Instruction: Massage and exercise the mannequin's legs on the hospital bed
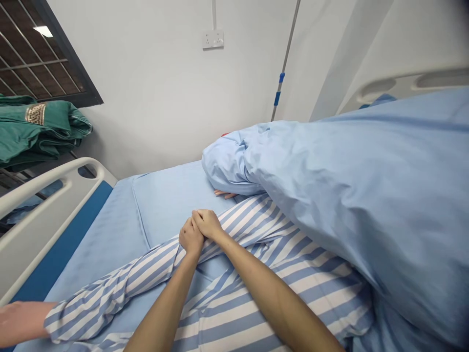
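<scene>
My left hand (191,236) and my right hand (207,223) are side by side, touching, over a limb in a blue-and-white striped garment (146,271). Both are closed, fingers curled down onto the striped cloth; the fingertips are hidden. Bare skin (27,318) comes out of the garment's end at the lower left, cut off by the frame. I cannot tell whether that limb is an arm or a leg. More striped clothing (234,313) spreads below my forearms. A light blue quilt (330,181) covers the right side, with a few fingers (225,194) showing under its edge.
Under the figure lies a light blue bed sheet (172,188). A cream bed end board (47,195) stands at the left, another board (399,85) at the far right. Folded green cloth (40,127) sits beyond. A metal pole (286,58) and a socket (213,39) are by the wall.
</scene>
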Demonstrator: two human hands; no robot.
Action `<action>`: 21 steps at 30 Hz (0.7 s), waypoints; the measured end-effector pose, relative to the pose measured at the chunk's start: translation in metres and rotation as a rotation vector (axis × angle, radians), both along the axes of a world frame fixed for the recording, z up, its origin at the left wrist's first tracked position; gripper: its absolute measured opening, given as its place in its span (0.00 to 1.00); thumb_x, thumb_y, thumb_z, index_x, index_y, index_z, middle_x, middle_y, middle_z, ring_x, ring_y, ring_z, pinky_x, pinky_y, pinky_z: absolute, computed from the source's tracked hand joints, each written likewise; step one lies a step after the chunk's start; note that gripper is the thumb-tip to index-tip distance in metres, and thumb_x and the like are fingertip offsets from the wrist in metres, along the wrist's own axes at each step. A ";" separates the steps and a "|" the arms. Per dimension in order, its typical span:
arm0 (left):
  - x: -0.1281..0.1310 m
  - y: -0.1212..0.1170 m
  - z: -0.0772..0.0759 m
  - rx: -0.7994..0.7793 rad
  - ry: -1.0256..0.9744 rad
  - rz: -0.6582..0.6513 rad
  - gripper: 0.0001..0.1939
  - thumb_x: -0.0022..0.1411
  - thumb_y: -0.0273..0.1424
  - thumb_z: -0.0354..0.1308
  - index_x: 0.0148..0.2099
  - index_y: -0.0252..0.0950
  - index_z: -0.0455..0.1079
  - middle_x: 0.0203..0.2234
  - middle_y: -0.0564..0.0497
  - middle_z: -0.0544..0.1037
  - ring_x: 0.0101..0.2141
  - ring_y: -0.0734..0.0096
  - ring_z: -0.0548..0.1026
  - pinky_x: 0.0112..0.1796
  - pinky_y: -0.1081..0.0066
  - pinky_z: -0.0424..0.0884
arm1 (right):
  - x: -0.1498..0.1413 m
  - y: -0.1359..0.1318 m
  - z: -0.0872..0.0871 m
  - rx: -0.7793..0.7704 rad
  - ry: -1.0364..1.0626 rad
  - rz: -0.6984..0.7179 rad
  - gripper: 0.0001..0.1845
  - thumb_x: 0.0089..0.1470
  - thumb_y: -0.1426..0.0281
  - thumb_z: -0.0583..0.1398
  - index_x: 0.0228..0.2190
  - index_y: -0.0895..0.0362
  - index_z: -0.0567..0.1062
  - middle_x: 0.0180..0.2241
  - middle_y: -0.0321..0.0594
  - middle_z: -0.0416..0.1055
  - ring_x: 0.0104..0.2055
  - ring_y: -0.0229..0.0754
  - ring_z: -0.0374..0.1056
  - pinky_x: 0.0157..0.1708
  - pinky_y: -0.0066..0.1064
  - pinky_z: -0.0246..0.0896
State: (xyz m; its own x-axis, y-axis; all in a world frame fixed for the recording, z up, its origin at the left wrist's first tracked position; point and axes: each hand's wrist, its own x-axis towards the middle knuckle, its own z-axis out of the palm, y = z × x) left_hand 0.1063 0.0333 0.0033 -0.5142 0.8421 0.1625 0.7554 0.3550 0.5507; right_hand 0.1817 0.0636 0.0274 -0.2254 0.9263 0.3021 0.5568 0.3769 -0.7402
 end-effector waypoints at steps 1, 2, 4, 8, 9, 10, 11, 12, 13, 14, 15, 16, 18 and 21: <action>-0.001 0.000 -0.001 0.007 -0.002 0.002 0.22 0.62 0.40 0.36 0.29 0.40 0.69 0.27 0.47 0.75 0.28 0.67 0.69 0.26 0.72 0.53 | 0.000 0.000 -0.004 -0.019 0.037 -0.005 0.23 0.56 0.63 0.47 0.16 0.58 0.68 0.16 0.34 0.62 0.20 0.32 0.51 0.22 0.25 0.43; -0.001 0.001 -0.002 0.015 -0.009 0.001 0.22 0.62 0.40 0.37 0.28 0.39 0.69 0.26 0.47 0.75 0.27 0.68 0.69 0.25 0.72 0.53 | 0.000 0.000 -0.007 -0.032 0.078 -0.002 0.23 0.56 0.63 0.47 0.15 0.58 0.68 0.15 0.33 0.61 0.20 0.32 0.51 0.22 0.25 0.43; -0.002 0.003 -0.001 0.038 -0.046 -0.025 0.21 0.61 0.40 0.38 0.26 0.39 0.67 0.24 0.49 0.74 0.25 0.70 0.67 0.25 0.73 0.53 | 0.001 0.002 -0.010 -0.040 0.181 0.008 0.23 0.55 0.61 0.47 0.14 0.58 0.66 0.15 0.32 0.59 0.20 0.32 0.51 0.21 0.24 0.43; 0.008 0.016 0.018 0.194 -0.215 -0.148 0.20 0.58 0.37 0.41 0.19 0.36 0.62 0.15 0.53 0.68 0.20 0.74 0.62 0.23 0.74 0.53 | 0.005 0.011 -0.010 -0.069 0.454 0.002 0.23 0.53 0.59 0.47 0.13 0.58 0.61 0.14 0.31 0.54 0.20 0.32 0.50 0.20 0.24 0.43; 0.013 0.020 0.024 0.255 -0.256 -0.166 0.20 0.58 0.36 0.41 0.18 0.36 0.60 0.14 0.53 0.66 0.20 0.75 0.62 0.23 0.75 0.53 | 0.006 0.014 -0.009 -0.093 0.530 0.005 0.23 0.52 0.58 0.47 0.14 0.58 0.61 0.14 0.31 0.54 0.20 0.32 0.50 0.20 0.24 0.44; 0.018 0.023 0.029 0.310 -0.287 -0.172 0.19 0.58 0.36 0.41 0.18 0.35 0.59 0.14 0.54 0.65 0.20 0.76 0.61 0.22 0.75 0.54 | 0.007 0.016 -0.009 -0.121 0.606 0.008 0.23 0.52 0.58 0.47 0.14 0.58 0.61 0.14 0.31 0.54 0.20 0.32 0.50 0.20 0.24 0.44; 0.024 0.026 0.032 0.344 -0.307 -0.162 0.19 0.58 0.36 0.41 0.18 0.35 0.59 0.14 0.55 0.64 0.19 0.76 0.61 0.22 0.75 0.54 | 0.008 0.019 -0.009 -0.147 0.675 0.008 0.22 0.52 0.57 0.47 0.15 0.58 0.62 0.14 0.31 0.55 0.20 0.32 0.50 0.20 0.24 0.45; 0.029 0.029 0.034 0.351 -0.317 -0.142 0.19 0.58 0.36 0.41 0.18 0.35 0.59 0.14 0.55 0.64 0.20 0.76 0.61 0.22 0.75 0.54 | 0.009 0.021 -0.009 -0.172 0.731 -0.003 0.21 0.51 0.57 0.48 0.15 0.58 0.62 0.15 0.31 0.55 0.20 0.32 0.50 0.20 0.24 0.46; 0.034 0.030 0.033 0.332 -0.317 -0.114 0.19 0.58 0.35 0.41 0.18 0.36 0.59 0.14 0.54 0.65 0.20 0.76 0.61 0.23 0.75 0.54 | 0.010 0.022 -0.009 -0.195 0.768 -0.026 0.20 0.51 0.58 0.48 0.16 0.58 0.61 0.15 0.31 0.54 0.20 0.32 0.50 0.20 0.24 0.47; 0.037 0.030 0.030 0.295 -0.308 -0.085 0.19 0.58 0.35 0.41 0.19 0.36 0.60 0.15 0.54 0.67 0.20 0.76 0.62 0.23 0.75 0.54 | 0.010 0.023 -0.009 -0.209 0.782 -0.063 0.20 0.50 0.58 0.48 0.15 0.57 0.60 0.14 0.30 0.53 0.20 0.32 0.49 0.20 0.24 0.46; 0.039 0.029 0.026 0.251 -0.293 -0.063 0.19 0.59 0.35 0.40 0.19 0.36 0.61 0.16 0.53 0.68 0.21 0.75 0.63 0.23 0.75 0.54 | 0.010 0.023 -0.009 -0.210 0.766 -0.100 0.20 0.50 0.58 0.49 0.15 0.57 0.59 0.14 0.30 0.52 0.20 0.32 0.48 0.20 0.24 0.46; 0.041 0.028 0.022 0.211 -0.272 -0.053 0.19 0.59 0.35 0.40 0.20 0.36 0.62 0.18 0.52 0.70 0.21 0.75 0.64 0.23 0.74 0.54 | 0.011 0.023 -0.008 -0.202 0.725 -0.131 0.20 0.50 0.58 0.49 0.14 0.57 0.58 0.14 0.30 0.51 0.19 0.32 0.48 0.19 0.24 0.44; 0.040 0.026 0.015 0.167 -0.226 -0.065 0.19 0.60 0.35 0.38 0.23 0.37 0.64 0.21 0.50 0.73 0.23 0.73 0.65 0.24 0.74 0.53 | 0.012 0.022 -0.004 -0.167 0.602 -0.160 0.21 0.50 0.59 0.49 0.13 0.57 0.56 0.13 0.30 0.50 0.19 0.32 0.47 0.19 0.25 0.42; 0.038 0.024 0.012 0.140 -0.177 -0.094 0.18 0.61 0.35 0.39 0.27 0.37 0.67 0.24 0.49 0.74 0.25 0.72 0.67 0.25 0.74 0.53 | 0.018 0.018 0.005 -0.038 0.402 -0.162 0.21 0.52 0.61 0.49 0.12 0.57 0.58 0.13 0.31 0.53 0.19 0.32 0.48 0.21 0.26 0.40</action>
